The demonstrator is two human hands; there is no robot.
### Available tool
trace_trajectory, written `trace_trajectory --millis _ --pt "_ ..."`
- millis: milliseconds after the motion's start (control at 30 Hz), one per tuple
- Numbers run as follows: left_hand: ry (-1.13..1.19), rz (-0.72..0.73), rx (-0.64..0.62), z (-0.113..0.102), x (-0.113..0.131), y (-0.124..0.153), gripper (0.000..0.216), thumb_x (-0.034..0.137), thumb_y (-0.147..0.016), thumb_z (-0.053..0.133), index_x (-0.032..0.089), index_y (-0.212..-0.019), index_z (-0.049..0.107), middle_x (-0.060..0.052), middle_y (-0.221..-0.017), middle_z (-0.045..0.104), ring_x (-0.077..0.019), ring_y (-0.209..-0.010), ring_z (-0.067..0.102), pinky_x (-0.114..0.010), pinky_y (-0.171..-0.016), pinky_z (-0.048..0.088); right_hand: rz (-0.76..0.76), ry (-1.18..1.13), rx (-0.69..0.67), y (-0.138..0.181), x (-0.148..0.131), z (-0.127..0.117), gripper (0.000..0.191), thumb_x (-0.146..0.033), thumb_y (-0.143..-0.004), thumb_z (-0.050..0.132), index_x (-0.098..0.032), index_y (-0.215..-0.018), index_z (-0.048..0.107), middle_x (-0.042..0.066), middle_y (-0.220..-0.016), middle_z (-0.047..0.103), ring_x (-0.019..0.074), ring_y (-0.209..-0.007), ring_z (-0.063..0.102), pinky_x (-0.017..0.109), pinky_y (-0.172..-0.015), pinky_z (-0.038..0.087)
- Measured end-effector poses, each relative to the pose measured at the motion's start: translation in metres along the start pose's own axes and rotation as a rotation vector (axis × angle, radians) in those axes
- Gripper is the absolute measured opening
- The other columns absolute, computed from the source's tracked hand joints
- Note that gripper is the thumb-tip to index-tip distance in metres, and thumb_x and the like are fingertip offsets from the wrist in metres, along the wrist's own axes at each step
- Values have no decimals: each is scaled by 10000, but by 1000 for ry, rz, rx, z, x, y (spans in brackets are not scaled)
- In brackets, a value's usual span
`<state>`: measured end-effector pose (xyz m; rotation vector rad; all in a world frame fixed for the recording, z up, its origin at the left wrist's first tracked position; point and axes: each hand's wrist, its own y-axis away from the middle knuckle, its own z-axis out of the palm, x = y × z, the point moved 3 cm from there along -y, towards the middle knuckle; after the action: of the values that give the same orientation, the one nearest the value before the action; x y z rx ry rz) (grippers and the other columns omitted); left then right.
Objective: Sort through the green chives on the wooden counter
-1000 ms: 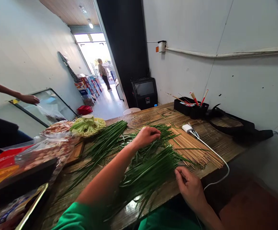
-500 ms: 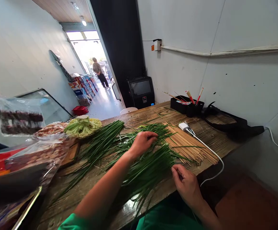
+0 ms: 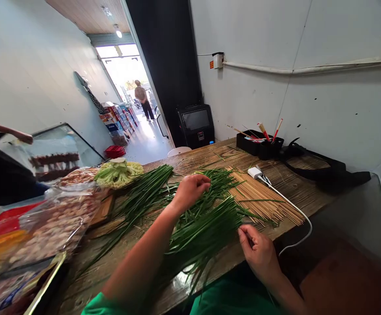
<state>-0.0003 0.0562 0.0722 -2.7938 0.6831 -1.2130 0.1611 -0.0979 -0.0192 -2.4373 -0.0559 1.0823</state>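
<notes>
My left hand [image 3: 191,191] hovers over a loose heap of garlic chives [image 3: 221,181], its fingers curled together; whether anything is in them is hidden. Nearer to me, a flat row of garlic chives [image 3: 206,229] lies side by side, its ends hanging toward the table's front edge. At the right end of this row my right hand [image 3: 259,249] has thumb and forefinger pinched; what is between them is too small to make out. Just beyond, many thin bamboo skewers [image 3: 262,197] lie in a spread pile. Another bundle of chives [image 3: 147,190] rests to the left.
A cauliflower [image 3: 118,170] and bagged food [image 3: 65,210] crowd the left side. A white charger [image 3: 255,173] with its cable sits on the skewers. Black holders [image 3: 259,144] and a black strap [image 3: 324,170] lie along the wall. At far left, another person's arm [image 3: 9,132] reaches in.
My left hand has shifted slightly left above the chives; my right stays pinched at the row's end. The other person's arm and dark clothing have come further into view at left.
</notes>
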Motion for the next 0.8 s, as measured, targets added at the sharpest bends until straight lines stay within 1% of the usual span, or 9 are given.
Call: trace_trajectory --millis 100,200,333,467,533,567,700,733,800 --pt "400 -137 -181 25 -13 -3 191 271 -749 595 111 -835 655 -15 -638 660 -77 -503 526 -204 -532 425 -19 2 16 0 0 0 239 -297 -910 404 -179 -787 572 -27 -555 571 108 -466 547 201 -471 381" --pt "637 -227 -245 33 -19 -2 233 307 -716 653 89 -799 648 -18 -636 647 -50 -495 501 -184 -508 395 -35 -1 20 0 0 0 240 -291 -912 406 -176 -777 568 -23 -567 576 112 -493 563 204 -497 390" --pt "797 -307 -292 33 -20 1 282 260 -663 721 80 -867 647 -32 -699 669 -42 -528 529 -176 -532 418 -37 -4 19 -1 -2 -1 241 -285 -913 403 -175 -771 564 -29 -558 562 106 -475 549 202 -490 382" --pt "805 -324 -302 35 -18 0 250 182 -674 701 76 -891 637 -55 -738 688 -76 -587 594 -220 -609 483 -31 2 16 -1 -2 -1 243 -285 -911 403 -176 -765 563 -35 -544 544 101 -460 533 198 -478 374" --pt "739 -269 -224 27 -15 -2 201 175 -714 649 80 -890 630 -60 -745 691 -99 -620 620 -252 -649 504 -24 3 17 -1 -1 -1 240 -289 -909 406 -175 -774 568 -32 -552 554 102 -468 540 197 -482 378" --pt "665 -210 -133 18 -13 -3 187 180 -733 624 88 -895 630 -58 -753 692 -108 -635 627 -265 -668 508 -17 4 14 0 0 -1 239 -293 -909 408 -176 -779 570 -30 -556 560 104 -472 543 197 -482 379" --pt "60 128 457 -36 6 5 205 238 -818 530 155 -955 658 -68 -913 694 -164 -830 630 -330 -823 473 6 0 -5 2 2 1 241 -310 -911 408 -179 -788 568 -28 -557 565 106 -465 535 198 -469 377" --pt "-105 184 539 -45 11 9 221 238 -840 502 167 -973 663 -76 -960 688 -183 -901 616 -351 -871 446 6 -3 -7 2 2 1 241 -314 -911 408 -180 -790 567 -29 -555 563 106 -460 529 198 -467 377" --pt "-377 243 569 -53 16 12 242 226 -855 482 192 -1011 664 -88 -1045 668 -215 -1001 578 -391 -933 388 6 -5 -11 2 2 1 238 -319 -911 409 -181 -799 568 -32 -551 558 105 -449 520 200 -462 375"
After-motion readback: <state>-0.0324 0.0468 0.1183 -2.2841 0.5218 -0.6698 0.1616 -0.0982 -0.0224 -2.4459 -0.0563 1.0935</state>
